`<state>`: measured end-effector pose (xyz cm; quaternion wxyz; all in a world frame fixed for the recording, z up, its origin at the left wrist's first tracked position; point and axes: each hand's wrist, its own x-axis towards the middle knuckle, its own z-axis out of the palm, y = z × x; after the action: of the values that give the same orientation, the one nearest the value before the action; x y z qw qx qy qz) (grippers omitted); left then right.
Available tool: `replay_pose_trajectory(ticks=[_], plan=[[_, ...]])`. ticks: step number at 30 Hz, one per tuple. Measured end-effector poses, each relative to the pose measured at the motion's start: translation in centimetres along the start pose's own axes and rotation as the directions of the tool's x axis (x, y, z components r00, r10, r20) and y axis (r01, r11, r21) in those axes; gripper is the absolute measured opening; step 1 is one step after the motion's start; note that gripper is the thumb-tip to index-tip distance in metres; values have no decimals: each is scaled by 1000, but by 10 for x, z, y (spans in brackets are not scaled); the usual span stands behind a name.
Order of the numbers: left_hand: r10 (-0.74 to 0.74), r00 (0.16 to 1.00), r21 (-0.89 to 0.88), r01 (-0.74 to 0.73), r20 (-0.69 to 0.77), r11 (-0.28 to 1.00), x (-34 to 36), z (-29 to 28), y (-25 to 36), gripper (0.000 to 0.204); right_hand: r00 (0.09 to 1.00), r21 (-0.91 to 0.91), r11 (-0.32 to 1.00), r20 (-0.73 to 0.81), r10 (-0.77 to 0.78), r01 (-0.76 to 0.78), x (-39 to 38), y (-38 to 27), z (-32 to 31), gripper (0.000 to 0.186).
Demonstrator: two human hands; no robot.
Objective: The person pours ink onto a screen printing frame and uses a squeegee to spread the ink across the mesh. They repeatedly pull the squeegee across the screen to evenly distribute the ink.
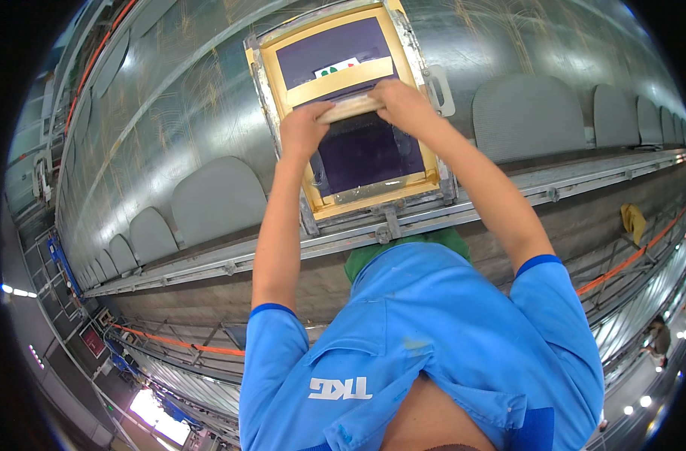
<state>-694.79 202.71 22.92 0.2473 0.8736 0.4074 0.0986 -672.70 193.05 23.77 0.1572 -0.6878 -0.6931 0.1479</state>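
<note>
A screen-printing frame (424, 169) with yellow-taped borders and a dark purple mesh lies in front of me. Across its middle runs a squeegee with a pale handle (350, 109). My left hand (304, 129) is closed round the handle's left end, and my right hand (404, 107) grips its right end. Just beyond the squeegee, a yellow strip (339, 81) crosses the mesh. A small white patch with green and red marks (335, 68) shows beside that strip. Dark, wet-looking ink (362, 154) covers the mesh on my side. The squeegee's blade is mostly hidden.
The frame sits on a long, shiny table (185, 98) with a metal rail (508, 197) along its near edge. Grey rounded pieces lie in a row on both sides, one large piece (217, 197) to the left and another (529, 116) to the right. A white handle (441, 90) juts from the frame's right side.
</note>
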Motion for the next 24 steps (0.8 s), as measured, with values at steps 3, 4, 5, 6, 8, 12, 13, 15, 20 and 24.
replay_pose_trajectory(ticks=[3, 4, 5, 6, 8, 12, 13, 15, 20, 24], plan=[[95, 993, -12, -97, -73, 995, -35, 21, -1, 44, 992, 80, 996, -124, -34, 44, -49, 2, 37, 31], [122, 991, 0, -122, -55, 992, -52, 27, -3, 43, 992, 111, 993, -120, -28, 41, -68, -2, 49, 33], [185, 978, 6, -186, -100, 983, -67, 33, -2, 42, 997, 89, 996, -72, -13, 20, -87, -8, 57, 35], [188, 980, 36, -185, -68, 982, -82, 38, 1, 42, 995, 68, 997, -94, -25, 31, -101, -14, 61, 37], [172, 985, 37, -171, -17, 985, -105, 44, 5, 47, 999, 132, 990, -39, -37, 42, -122, -21, 57, 39], [134, 989, -7, -135, -64, 991, -121, 46, 14, 49, 976, 586, 782, 153, 153, -214, -103, 29, 23, 44], [96, 995, -13, -97, -41, 995, -121, 46, 15, 49, 942, 476, 852, -125, 312, -219, -89, 53, 18, 45], [95, 993, -48, -98, -66, 994, -121, 46, 15, 49, 798, 329, 893, -423, 429, -306, -54, 102, 18, 46], [18, 998, -147, -27, -61, 989, -129, 50, 15, 53, 728, 610, 721, -322, 606, -330, -14, 129, 43, 33], [74, 989, -43, -80, -126, 996, -151, 51, 21, 58, 683, 485, 839, -528, 505, -246, -7, 103, 10, 26]])
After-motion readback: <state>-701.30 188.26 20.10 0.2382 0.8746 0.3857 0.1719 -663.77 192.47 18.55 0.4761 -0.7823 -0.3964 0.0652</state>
